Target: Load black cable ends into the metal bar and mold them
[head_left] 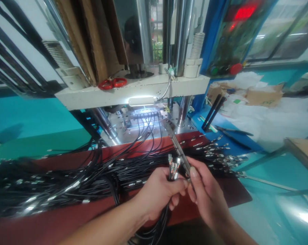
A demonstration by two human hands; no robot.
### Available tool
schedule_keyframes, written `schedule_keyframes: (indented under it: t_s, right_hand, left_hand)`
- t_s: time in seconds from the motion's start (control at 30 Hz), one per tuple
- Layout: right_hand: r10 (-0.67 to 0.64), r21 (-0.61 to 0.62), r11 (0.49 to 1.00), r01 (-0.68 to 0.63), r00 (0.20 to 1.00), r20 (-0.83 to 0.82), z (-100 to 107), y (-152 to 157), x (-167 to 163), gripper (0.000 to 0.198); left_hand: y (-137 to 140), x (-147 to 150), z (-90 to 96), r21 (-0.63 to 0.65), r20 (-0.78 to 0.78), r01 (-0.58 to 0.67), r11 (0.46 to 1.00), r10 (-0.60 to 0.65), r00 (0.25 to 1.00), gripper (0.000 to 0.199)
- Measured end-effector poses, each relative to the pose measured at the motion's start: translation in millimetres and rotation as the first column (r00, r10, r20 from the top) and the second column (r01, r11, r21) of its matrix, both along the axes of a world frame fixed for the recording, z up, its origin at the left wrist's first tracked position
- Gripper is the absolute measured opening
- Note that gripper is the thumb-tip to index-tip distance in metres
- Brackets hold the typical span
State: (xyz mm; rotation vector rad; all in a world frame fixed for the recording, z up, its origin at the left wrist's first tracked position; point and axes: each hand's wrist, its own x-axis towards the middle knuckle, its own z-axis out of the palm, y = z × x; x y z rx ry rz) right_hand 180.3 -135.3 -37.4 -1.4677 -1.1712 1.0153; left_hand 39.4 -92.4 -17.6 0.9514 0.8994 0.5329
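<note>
My left hand point(161, 190) is closed around a bunch of black cables point(164, 217), their silvery connector ends point(173, 166) standing up above the thumb. In my right hand point(207, 192) is a long, slotted metal bar point(178, 146), gripped at its near end and slanting up toward the press. The fingertips of both hands meet near the bar's lower end. Beyond it, several black cables point(152, 127) run into a lit metal mold point(143, 114) on the press bed. What the slots in the bar hold is too small to make out.
A heap of black cables point(74, 183) covers the red-brown work surface point(100, 217). Red-handled scissors point(112, 83) lie on the press's white crossplate point(179, 86). Steel columns point(184, 110) flank the mold. At right are dark tweezers point(234, 131), white bags point(284, 112) and a control panel point(235, 41).
</note>
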Motion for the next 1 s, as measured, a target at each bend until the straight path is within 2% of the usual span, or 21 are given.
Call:
schedule_keyframes:
  t_s: [0.17,0.3,0.4,0.5,0.67,0.8,1.0]
  right_hand:
    - [0.005,-0.007,1.000,-0.005,0.999,-0.035,6.6,-0.8,4.3,0.043]
    - [0.001,0.042,0.999,0.008,0.978,-0.207,13.8,-6.0,15.2,0.049]
    - [-0.032,-0.014,0.999,0.029,0.953,-0.300,14.9,-7.7,20.2,0.050]
    - [-0.057,-0.061,0.997,0.039,0.938,-0.342,12.4,-4.4,19.6,0.049]
    - [-0.044,-0.015,0.999,0.041,0.930,-0.365,6.7,1.0,17.5,0.048]
    - [-0.065,-0.100,0.995,0.025,0.904,-0.422,6.1,0.7,18.2,0.049]
    - [-0.125,-0.171,0.984,0.056,0.895,-0.428,10.9,-0.1,17.6,0.049]
  left_hand:
    - [4.1,-2.8,2.6,-0.042,0.063,0.020,0.999,-0.017,0.998,0.021]
    - [6.8,-5.3,7.0,-0.020,0.141,-0.082,0.996,0.084,0.986,0.026]
    - [6.4,-5.8,8.7,-0.023,0.151,-0.086,0.996,0.088,0.985,0.030]
    - [4.9,-3.9,8.9,-0.018,0.132,-0.066,0.998,0.068,0.989,0.035]
    - [3.0,1.2,8.4,0.023,0.059,-0.048,0.999,0.047,0.997,0.027]
    - [1.9,3.5,8.4,0.059,0.037,0.006,0.998,-0.009,0.999,0.020]
    - [-1.2,6.2,6.0,0.052,-0.019,-0.012,0.999,0.013,1.000,0.029]
